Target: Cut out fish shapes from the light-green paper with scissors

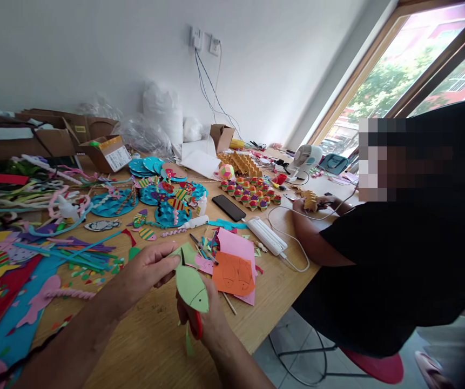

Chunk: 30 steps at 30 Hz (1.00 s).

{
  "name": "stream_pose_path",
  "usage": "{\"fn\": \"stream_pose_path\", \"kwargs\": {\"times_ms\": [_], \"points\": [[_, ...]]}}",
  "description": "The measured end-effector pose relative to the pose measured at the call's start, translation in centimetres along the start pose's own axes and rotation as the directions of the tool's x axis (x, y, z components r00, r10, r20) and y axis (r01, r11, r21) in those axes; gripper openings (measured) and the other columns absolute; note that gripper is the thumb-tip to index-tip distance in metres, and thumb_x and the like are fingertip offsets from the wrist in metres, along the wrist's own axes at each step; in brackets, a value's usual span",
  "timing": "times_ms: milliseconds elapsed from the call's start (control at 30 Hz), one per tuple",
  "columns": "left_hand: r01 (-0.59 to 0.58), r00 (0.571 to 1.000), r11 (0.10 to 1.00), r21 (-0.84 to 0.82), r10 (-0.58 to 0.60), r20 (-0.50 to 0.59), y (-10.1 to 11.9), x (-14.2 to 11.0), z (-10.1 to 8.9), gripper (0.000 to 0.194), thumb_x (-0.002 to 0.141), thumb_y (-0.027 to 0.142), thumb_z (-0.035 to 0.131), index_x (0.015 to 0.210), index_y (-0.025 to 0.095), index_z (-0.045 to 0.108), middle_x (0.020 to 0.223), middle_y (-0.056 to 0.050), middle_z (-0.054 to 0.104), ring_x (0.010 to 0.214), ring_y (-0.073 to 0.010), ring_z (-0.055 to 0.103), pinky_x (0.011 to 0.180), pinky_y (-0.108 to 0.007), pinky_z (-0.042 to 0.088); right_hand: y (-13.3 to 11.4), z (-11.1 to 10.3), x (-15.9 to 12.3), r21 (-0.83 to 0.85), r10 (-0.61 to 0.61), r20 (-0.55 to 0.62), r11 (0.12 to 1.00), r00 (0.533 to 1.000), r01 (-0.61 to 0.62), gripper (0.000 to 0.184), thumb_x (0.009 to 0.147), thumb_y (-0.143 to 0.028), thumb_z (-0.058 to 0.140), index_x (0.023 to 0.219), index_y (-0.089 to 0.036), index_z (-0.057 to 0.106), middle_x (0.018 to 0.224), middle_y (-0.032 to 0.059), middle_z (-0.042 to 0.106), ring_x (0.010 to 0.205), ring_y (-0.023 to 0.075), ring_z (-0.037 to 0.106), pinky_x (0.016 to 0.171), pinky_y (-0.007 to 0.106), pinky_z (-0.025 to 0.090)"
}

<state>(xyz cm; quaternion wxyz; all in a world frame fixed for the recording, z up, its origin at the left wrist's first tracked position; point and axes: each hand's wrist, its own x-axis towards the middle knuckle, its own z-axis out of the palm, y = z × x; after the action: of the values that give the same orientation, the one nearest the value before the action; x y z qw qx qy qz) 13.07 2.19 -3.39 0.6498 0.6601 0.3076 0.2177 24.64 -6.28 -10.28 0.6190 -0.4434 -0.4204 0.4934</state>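
Between my hands is a light green paper fish (190,286) with a drawn eye and gill line. My left hand (153,267) pinches it at the tail end. Below the fish, my right hand (206,310) is closed around red-handled scissors (196,326); a dark blade tip shows at the paper near the tail. Most of the scissors is hidden behind the fish. A thin green paper strip (189,341) hangs under my right hand. Just beyond lie an orange sheet with drawn outlines (234,274) and a pink sheet (236,243).
A white power strip (265,235) with its cable and a black phone (229,208) lie ahead. Decorated blue discs (113,203), paper strips (90,254) and scraps cover the left side. At right, a person in black (398,243) sits working with egg-carton material (310,201).
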Motion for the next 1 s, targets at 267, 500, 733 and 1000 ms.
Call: {"fn": "stream_pose_path", "kwargs": {"times_ms": [267, 500, 733, 1000], "points": [[0.021, 1.000, 1.000, -0.006, -0.021, 0.011, 0.4, -0.1, 0.3, 0.022, 0.077, 0.040, 0.054, 0.066, 0.021, 0.049, 0.056, 0.008, 0.035, 0.053, -0.0107, 0.027, 0.049, -0.024, 0.023, 0.6, 0.2, -0.3, 0.039, 0.003, -0.012, 0.999, 1.000, -0.002, 0.024, 0.078, -0.039, 0.061, 0.063, -0.020, 0.055, 0.042, -0.0065, 0.044, 0.033, 0.0075, 0.034, 0.033, 0.019, 0.029], [0.011, 0.997, 1.000, 0.008, -0.011, 0.070, 0.3, 0.0, 0.3, 0.025, 0.078, 0.041, 0.053, 0.065, 0.021, 0.048, 0.056, 0.008, 0.033, 0.053, -0.0107, 0.026, 0.049, -0.025, 0.022, 0.1, 0.1, -0.3, 0.015, -0.029, 0.004, 0.999, 1.000, 0.029, 0.022, 0.078, -0.037, 0.059, 0.066, -0.018, 0.058, 0.046, -0.0054, 0.047, 0.036, 0.0074, 0.037, 0.035, 0.019, 0.031], [0.006, 0.994, 0.998, 0.058, -0.012, 0.113, 0.5, 0.0, 0.4, 0.027, 0.080, 0.042, 0.051, 0.063, 0.021, 0.045, 0.056, 0.008, 0.034, 0.052, -0.0105, 0.026, 0.049, -0.025, 0.021, 0.8, 0.0, -0.5, 0.002, -0.022, -0.027, 1.000, 0.999, 0.022, 0.025, 0.078, -0.039, 0.056, 0.064, -0.018, 0.055, 0.046, -0.0044, 0.047, 0.038, 0.0079, 0.038, 0.036, 0.019, 0.031], [-0.012, 0.992, 0.990, 0.139, -0.006, 0.125, 0.0, 0.2, -0.8, 0.030, 0.083, 0.044, 0.049, 0.064, 0.022, 0.043, 0.057, 0.008, 0.035, 0.052, -0.0108, 0.029, 0.048, -0.024, 0.024, 0.0, 0.4, -1.0, -0.040, 0.074, -0.028, 0.996, 0.997, -0.075, 0.045, 0.071, -0.063, 0.057, 0.060, -0.019, 0.049, 0.038, -0.0079, 0.040, 0.034, 0.0061, 0.031, 0.034, 0.017, 0.026]]}}
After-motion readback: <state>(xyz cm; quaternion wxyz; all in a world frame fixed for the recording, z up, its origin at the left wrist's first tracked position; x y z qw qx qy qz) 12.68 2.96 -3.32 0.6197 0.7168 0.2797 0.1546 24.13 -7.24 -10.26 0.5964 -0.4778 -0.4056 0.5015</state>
